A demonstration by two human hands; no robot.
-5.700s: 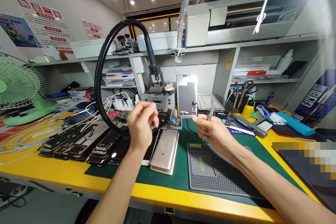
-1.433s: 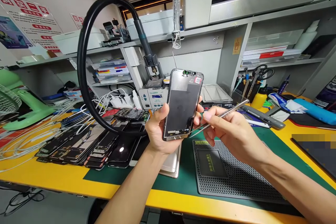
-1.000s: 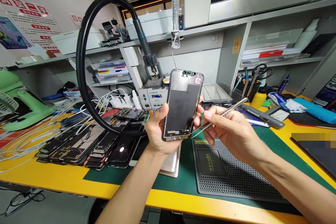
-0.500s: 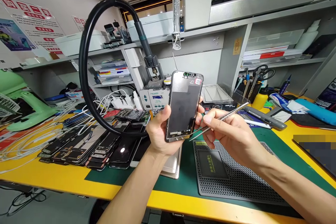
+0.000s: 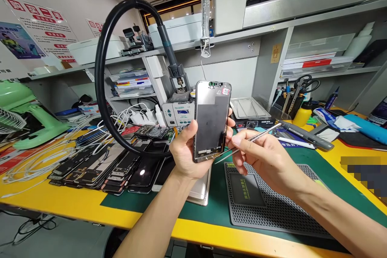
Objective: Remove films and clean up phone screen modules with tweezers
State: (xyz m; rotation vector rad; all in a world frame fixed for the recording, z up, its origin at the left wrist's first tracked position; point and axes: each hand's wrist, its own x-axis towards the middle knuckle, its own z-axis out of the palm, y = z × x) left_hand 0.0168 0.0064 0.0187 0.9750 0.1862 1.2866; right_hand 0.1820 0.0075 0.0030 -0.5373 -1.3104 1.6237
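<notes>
My left hand [image 5: 186,149] grips a phone screen [image 5: 211,125] upright by its sides, thumb on the left edge and fingertips behind the right. The screen's inner side faces me, with a dark panel, a small pink-and-white label near the top and connectors along the bottom. Between the thumb and fingers of my right hand [image 5: 260,149] is a pair of slim metal tweezers [image 5: 263,134], slanting down to the left. Their tip lies near the screen's lower right corner; whether it touches cannot be made out. Below my right hand lies a grey perforated mat [image 5: 290,209].
Stacked phone screens and parts [image 5: 90,165] lie at the left, beside white cables [image 5: 54,149] and a green fan [image 5: 33,121]. A black hose [image 5: 101,72] arches over them. Behind stands a control unit [image 5: 181,113]; scissors [image 5: 305,84] and a yellow bottle [image 5: 302,115] are at the right.
The phone screen has turned slightly, and shifted a little left against the background. My right hand and the tweezers have moved slightly left with it. Both grips are the same.
</notes>
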